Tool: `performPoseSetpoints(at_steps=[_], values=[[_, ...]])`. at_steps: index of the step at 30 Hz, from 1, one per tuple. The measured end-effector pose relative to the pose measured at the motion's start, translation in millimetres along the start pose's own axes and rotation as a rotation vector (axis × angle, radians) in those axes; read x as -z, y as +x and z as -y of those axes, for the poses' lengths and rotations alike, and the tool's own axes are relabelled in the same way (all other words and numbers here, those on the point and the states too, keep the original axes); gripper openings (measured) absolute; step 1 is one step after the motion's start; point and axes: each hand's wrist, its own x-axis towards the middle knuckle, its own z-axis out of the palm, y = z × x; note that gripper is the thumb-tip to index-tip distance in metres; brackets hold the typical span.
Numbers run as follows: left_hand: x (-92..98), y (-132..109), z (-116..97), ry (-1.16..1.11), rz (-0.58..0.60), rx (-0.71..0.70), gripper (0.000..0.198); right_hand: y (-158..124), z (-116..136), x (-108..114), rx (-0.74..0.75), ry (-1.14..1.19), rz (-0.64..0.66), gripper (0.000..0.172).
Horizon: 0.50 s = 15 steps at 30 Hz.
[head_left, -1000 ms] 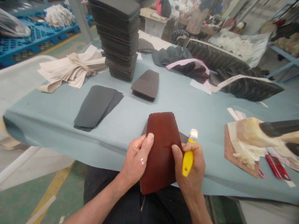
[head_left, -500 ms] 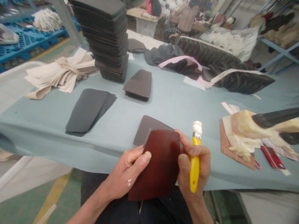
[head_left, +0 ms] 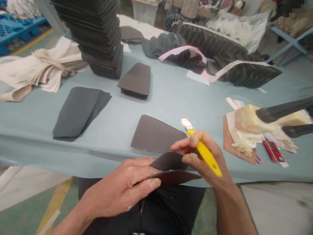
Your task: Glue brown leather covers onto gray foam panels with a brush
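Note:
Over my lap, my left hand (head_left: 124, 182) grips a dark red leather piece (head_left: 174, 177), thumb on its outer face. A dark grey piece (head_left: 168, 161) stands behind it, with a gap opening between the two toward the right. My right hand (head_left: 205, 153) holds a yellow brush (head_left: 206, 153), white-coated bristles pointing up and left. Its thumb and fingertips are at the grey piece's upper right edge; I cannot tell how firmly they pinch it. Just beyond my hands, a flat grey-brown panel (head_left: 156, 133) lies on the table.
Left of it are a fanned stack of dark panels (head_left: 75, 112), a small brown stack (head_left: 135, 80) and a tall dark stack (head_left: 97, 39). Cream strips (head_left: 46, 65) lie tied at far left. On the right, black-handled tools (head_left: 269, 114) rest near a red box (head_left: 273, 151).
The red piece has tipped from facing me to nearly edge-on, and a grey piece now shows apart behind it. The brush has swung from upright to slanting left. The view has shifted.

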Motion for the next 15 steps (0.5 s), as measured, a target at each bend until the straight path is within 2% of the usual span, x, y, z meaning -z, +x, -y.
performPoseSetpoints(at_steps=[4, 7, 10, 15], values=[[-2.2, 6, 1, 0.043, 0.033, -0.026, 0.035, 7, 11, 7, -0.013, -0.233, 0.210, 0.032], [-0.7, 4, 4, 0.043, 0.019, -0.030, 0.038, 7, 9, 9, 0.051, -0.350, 0.242, 0.029], [9.0, -14, 14, 0.017, -0.094, 0.037, 0.038, 8, 6, 11, 0.085, -0.380, 0.076, 0.032], [36.7, -78, 46, -0.137, -0.430, 0.257, 0.043, 21, -9, 11, 0.189, -0.391, -0.322, 0.041]])
